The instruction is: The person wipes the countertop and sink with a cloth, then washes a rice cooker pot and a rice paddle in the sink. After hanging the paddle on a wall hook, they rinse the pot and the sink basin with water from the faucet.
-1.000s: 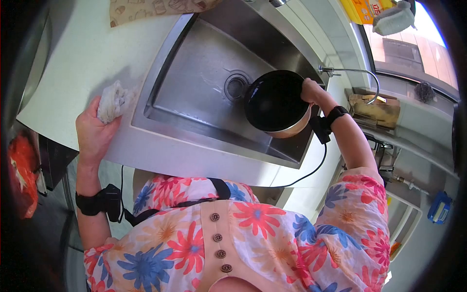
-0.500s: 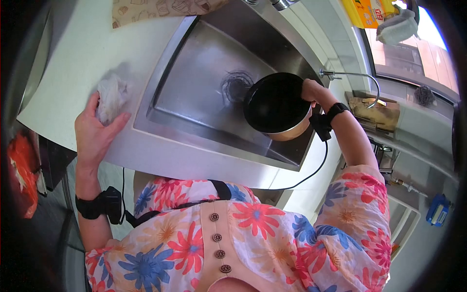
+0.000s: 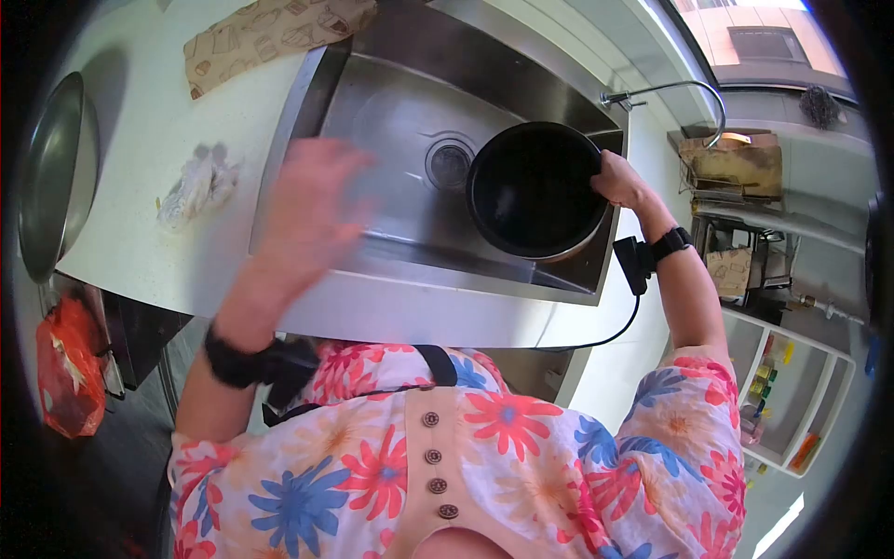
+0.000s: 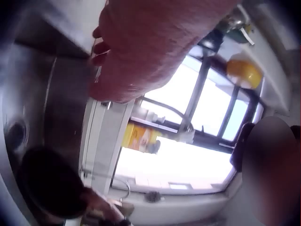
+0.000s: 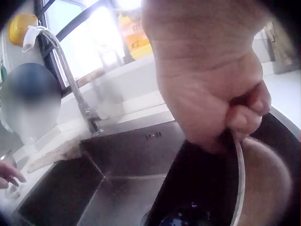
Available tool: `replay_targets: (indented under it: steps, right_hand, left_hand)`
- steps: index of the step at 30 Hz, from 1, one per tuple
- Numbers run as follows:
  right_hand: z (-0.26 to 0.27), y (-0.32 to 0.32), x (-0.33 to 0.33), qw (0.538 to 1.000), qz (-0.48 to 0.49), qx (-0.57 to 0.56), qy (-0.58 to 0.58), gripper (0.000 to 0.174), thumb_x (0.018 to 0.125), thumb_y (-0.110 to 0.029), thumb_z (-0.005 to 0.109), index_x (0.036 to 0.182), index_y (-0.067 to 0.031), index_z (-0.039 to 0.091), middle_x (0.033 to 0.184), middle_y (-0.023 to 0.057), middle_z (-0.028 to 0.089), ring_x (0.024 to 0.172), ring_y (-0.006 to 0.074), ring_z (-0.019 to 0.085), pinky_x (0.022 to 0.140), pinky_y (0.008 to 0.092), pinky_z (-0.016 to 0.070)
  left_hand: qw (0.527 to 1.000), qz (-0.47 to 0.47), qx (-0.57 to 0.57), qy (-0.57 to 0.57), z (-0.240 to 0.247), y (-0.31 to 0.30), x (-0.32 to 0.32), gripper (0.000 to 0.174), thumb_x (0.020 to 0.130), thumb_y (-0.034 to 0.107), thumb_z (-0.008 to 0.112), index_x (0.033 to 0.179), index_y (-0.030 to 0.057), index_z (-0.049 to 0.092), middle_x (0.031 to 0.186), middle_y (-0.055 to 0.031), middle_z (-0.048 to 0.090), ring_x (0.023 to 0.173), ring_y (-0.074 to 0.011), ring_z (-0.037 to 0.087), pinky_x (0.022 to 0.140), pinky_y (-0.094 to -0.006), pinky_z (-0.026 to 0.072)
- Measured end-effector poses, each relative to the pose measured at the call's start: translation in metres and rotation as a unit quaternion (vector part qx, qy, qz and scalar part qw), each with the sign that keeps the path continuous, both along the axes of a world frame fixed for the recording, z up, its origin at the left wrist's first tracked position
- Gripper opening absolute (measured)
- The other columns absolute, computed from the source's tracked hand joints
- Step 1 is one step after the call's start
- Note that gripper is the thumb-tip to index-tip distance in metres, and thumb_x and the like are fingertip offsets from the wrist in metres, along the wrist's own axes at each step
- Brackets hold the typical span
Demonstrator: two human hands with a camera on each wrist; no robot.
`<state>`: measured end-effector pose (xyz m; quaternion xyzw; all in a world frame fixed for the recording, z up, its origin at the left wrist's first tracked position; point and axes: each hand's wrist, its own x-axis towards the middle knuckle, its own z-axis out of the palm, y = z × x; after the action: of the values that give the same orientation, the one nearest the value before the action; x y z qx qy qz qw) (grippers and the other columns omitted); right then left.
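Note:
My right hand (image 3: 619,180) grips the rim of a pot (image 3: 535,191) with a black inside and a tan outside. In the right wrist view the fingers curl over the pot's pale rim (image 5: 240,183). The pot is tilted over the right part of the steel sink (image 3: 400,112), beside the drain (image 3: 450,164). My left hand (image 3: 312,205), blurred by motion, is over the sink's left edge with its fingers spread and nothing in them. Left of it, a crumpled white cloth or tissue (image 3: 197,191) lies on the counter.
A patterned brown paper sheet (image 3: 270,42) lies at the far side of the counter. A metal pan (image 3: 56,177) stands at the left edge. A thin curved tap (image 3: 684,86) rises at the sink's right corner. A red plastic bag (image 3: 70,373) hangs lower left.
My left hand has let go of the crumpled white wad and moved right toward the sink. The right hand keeps its grip on the pot, which has tipped more toward the head camera.

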<state>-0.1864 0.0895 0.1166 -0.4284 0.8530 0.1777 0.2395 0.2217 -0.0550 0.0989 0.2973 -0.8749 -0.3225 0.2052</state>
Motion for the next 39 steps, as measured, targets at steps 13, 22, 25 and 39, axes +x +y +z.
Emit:
replay_targets:
  steps: [13,22,25,39]
  right_hand:
    - [0.023,-0.024,0.014,0.995,0.045,0.085,-0.005,0.021,0.069,-0.013,0.056,0.067,0.0073,0.061,0.066,0.0241,0.058,0.06,0.0351,0.06,0.054,0.0381,0.0468]
    - [-0.004,-0.067,0.023,0.985,0.168,-0.005,0.034,0.022,0.07,-0.011,0.057,0.074,0.0107,0.057,0.065,0.0236,0.059,0.064,0.038,0.061,0.057,0.041,0.0487]
    - [-0.02,-0.077,0.021,0.985,0.156,-0.029,0.063,0.023,0.068,-0.007,0.053,0.084,0.0056,0.062,0.092,0.0267,0.059,0.092,0.0409,0.056,0.078,0.0416,0.0481]
    - [-0.031,-0.123,0.038,0.984,0.178,-0.027,-0.002,0.024,0.068,-0.005,0.051,0.087,0.0058,0.062,0.094,0.0267,0.059,0.095,0.0381,0.057,0.079,0.0411,0.0478]
  left_hand:
    - [0.913,-0.224,0.273,-0.202,-0.06,0.122,-0.199,0.036,0.065,0.01,0.058,0.101,0.0082,0.064,0.098,-0.0184,0.063,0.095,-0.0332,0.059,0.082,-0.0409,0.0473]
    - [0.934,-0.096,0.317,-0.132,-0.092,0.131,-0.215,0.029,0.066,0.006,0.055,0.092,0.0087,0.067,0.089,-0.0194,0.063,0.088,-0.0364,0.06,0.078,-0.0427,0.048]
    - [0.934,-0.076,0.339,-0.088,-0.098,0.125,-0.215,0.028,0.067,0.006,0.055,0.093,0.0076,0.067,0.09,-0.0202,0.063,0.088,-0.0366,0.06,0.078,-0.0424,0.0478]
    - [0.914,-0.035,0.398,-0.066,-0.088,0.103,-0.207,0.025,0.07,0.005,0.05,0.089,0.0008,0.065,0.091,-0.0234,0.062,0.087,-0.0398,0.059,0.078,-0.0424,0.0462]
